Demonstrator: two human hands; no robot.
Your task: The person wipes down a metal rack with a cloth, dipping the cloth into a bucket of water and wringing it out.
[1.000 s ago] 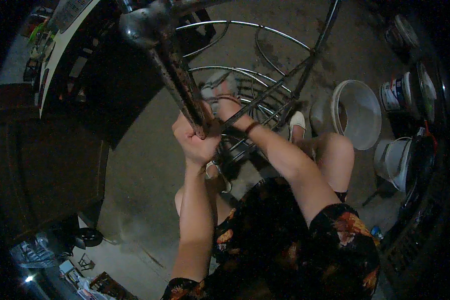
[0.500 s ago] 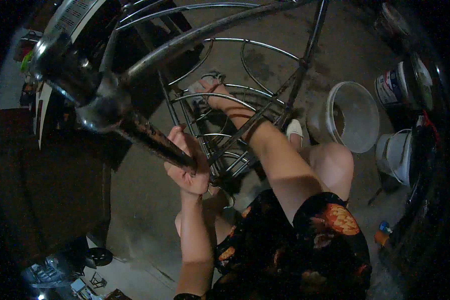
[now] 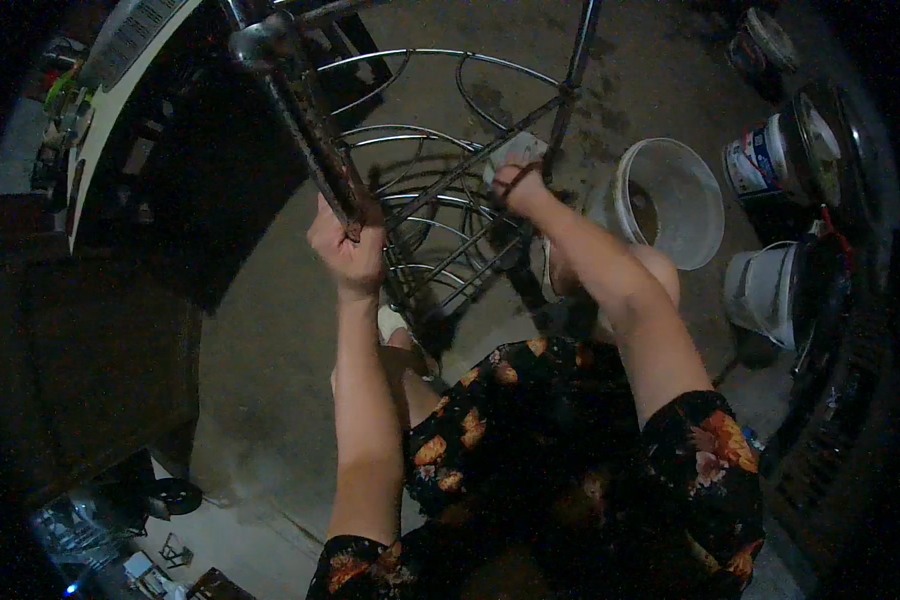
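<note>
A metal frame (image 3: 313, 132) of dark, worn tubes and curved shiny rods stands tilted in front of me. My left hand (image 3: 346, 250) is closed around the lower end of its thick left tube; part of the fingers is hidden behind the metal. Farther right, my right hand (image 3: 517, 178) presses a pale grey cloth (image 3: 536, 147) against the frame, where a diagonal bar runs up to the right post. A dark band circles the right wrist. My fingers on the cloth are partly hidden.
To the right stand a large translucent bucket (image 3: 705, 200), a white bucket with a handle (image 3: 760, 290) and a printed tub (image 3: 755, 165). A light-edged table (image 3: 120, 110) is at the far left. A dark, box-like surface (image 3: 80, 370) lies nearer on the left.
My right hand has moved with the cloth from the frame's left rods across to its right side. The frame has shifted away and up in view, my left hand still on its tube.
</note>
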